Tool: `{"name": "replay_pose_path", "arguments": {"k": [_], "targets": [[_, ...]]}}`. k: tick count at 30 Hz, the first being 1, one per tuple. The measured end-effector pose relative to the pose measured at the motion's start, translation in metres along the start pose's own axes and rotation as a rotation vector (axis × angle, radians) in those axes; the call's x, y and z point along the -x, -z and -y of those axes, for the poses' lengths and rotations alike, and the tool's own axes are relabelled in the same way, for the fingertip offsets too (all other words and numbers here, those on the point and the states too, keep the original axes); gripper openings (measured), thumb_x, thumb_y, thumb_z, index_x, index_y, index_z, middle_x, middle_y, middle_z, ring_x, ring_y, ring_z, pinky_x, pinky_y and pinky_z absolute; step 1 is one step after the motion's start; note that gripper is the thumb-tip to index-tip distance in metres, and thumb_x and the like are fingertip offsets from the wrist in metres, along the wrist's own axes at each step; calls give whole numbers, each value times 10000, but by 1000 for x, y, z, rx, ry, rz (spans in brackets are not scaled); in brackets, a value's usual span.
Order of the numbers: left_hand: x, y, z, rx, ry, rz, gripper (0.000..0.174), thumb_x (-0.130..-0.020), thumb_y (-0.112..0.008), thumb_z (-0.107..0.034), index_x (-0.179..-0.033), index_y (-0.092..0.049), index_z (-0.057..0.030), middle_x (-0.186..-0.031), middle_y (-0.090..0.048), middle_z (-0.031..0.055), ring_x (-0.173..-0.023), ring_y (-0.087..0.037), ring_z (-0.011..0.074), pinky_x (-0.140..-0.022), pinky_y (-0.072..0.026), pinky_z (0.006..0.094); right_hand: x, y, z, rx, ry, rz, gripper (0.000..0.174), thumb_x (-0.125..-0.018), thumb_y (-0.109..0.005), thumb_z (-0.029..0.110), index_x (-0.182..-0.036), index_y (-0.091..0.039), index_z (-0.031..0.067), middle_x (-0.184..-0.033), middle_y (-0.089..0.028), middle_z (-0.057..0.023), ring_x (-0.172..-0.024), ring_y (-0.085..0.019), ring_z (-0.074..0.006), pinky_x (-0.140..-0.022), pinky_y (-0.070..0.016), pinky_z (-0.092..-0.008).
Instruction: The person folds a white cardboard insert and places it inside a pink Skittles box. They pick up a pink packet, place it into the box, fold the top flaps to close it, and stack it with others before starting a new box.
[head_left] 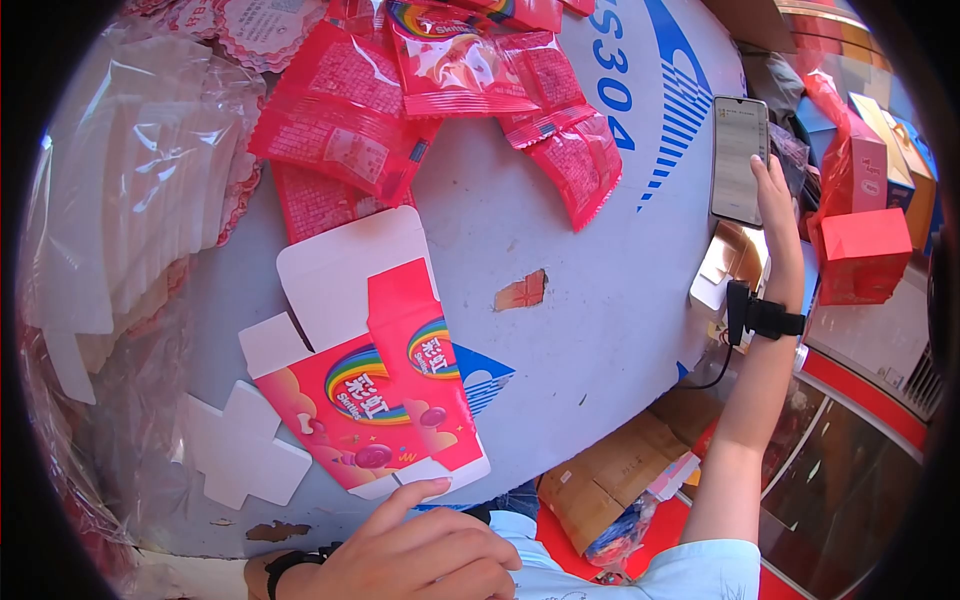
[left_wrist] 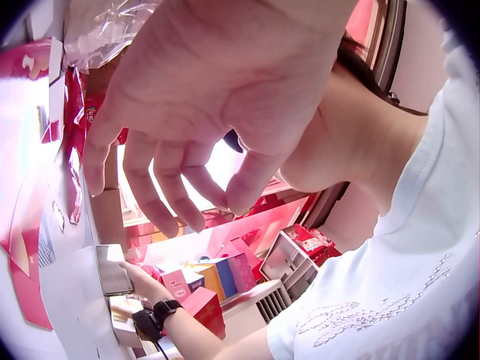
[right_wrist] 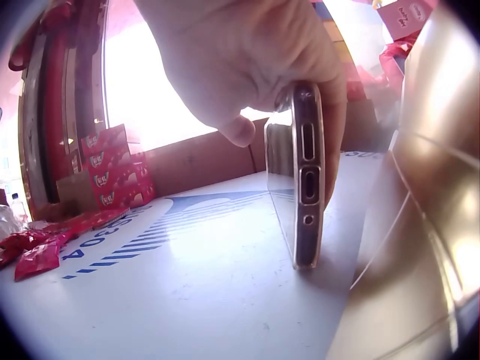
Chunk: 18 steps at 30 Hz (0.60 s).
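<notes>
A smartphone (head_left: 738, 165) with a lit screen is in my right hand (head_left: 779, 205) at the table's right side. The right wrist view shows that hand (right_wrist: 255, 60) gripping the phone (right_wrist: 308, 176) from above, thumb on the screen side and fingers behind, the phone tilted up on its long edge. My left hand (head_left: 420, 555) hovers by the table's near edge with loosely bent fingers and holds nothing. Its index fingertip overlaps the lower end of a flattened pink Skittles box (head_left: 345, 385) in the head view. In the left wrist view, this hand (left_wrist: 225, 82) hangs palm visible.
Pink candy packets (head_left: 345, 130) lie at the back of the table (head_left: 600, 300). Clear plastic (head_left: 120, 180) with white card sheets covers the left side, near a white card cutout (head_left: 245, 445). A shiny gold-toned object (head_left: 735, 255) sits below the phone. Boxes (head_left: 865, 255) stand right.
</notes>
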<state>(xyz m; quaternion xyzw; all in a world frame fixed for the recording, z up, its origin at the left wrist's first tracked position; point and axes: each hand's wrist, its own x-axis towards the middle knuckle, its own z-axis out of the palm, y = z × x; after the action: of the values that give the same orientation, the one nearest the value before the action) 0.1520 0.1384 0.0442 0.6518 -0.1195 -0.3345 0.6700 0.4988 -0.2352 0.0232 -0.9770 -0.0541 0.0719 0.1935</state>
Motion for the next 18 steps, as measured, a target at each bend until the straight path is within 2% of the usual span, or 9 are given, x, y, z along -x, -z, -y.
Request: {"name": "replay_pose_path", "arguments": {"k": [2, 4, 13, 14, 16, 18], "targets": [[-1, -3, 2, 5, -3, 1, 67, -837, -645, -228, -828, -612, -171, -985, -610, -24, -1043, -558, 117, -1051, -292, 475, 1, 0, 1, -3, 4, 2, 349, -948, -444, 279, -1139, -490, -8, -1072, -564, -113, -995, -503, -159, -905, -367, -281], [-2, -11, 7, 21, -215, -215, 184, -675, -693, -109, -751, -526, -123, -894, -591, 14, -898, -563, 202, -968, -326, 502, 1, 0, 1, -5, 8, 4, 347, -947, -445, 275, -1139, -489, -11, -1073, -562, -111, -995, -500, -156, -905, -364, -278], [-2, -11, 7, 22, -210, -217, 199, -662, -700, -100, -751, -523, -121, -895, -590, 17, -901, -560, 203, -967, -330, 495, -1, 2, -1, -10, -4, 30, 380, -937, -448, 262, -1188, -467, -22, -1138, -548, -129, -1044, -492, -177, -933, -348, -280], [-2, -8, 5, 22, -210, -217, 199, -662, -700, -100, -751, -523, -121, -895, -590, 17, -901, -560, 203, -967, -330, 495, -1, 2, -1, -9, -9, 31, 380, -936, -448, 263, -1188, -467, -21, -1140, -547, -129, -1046, -492, -180, -934, -348, -281], [0, 0, 1, -5, -7, 4, 70, -831, -652, -231, -826, -614, -172, -986, -610, -25, -1044, -558, 116, -1051, -294, 473, 0, 2, -1, -8, -14, 31, 381, -935, -449, 265, -1189, -468, -19, -1143, -547, -129, -1048, -493, -183, -935, -348, -283], [0, -1, 1, -6, -5, -3, 76, -829, -656, -237, -824, -614, -173, -984, -610, -27, -1041, -559, 115, -1050, -295, 472, -1, 2, -2, -8, -12, 24, 371, -937, -449, 259, -1190, -470, -11, -1138, -551, -124, -1045, -494, -179, -934, -350, -282]]}}
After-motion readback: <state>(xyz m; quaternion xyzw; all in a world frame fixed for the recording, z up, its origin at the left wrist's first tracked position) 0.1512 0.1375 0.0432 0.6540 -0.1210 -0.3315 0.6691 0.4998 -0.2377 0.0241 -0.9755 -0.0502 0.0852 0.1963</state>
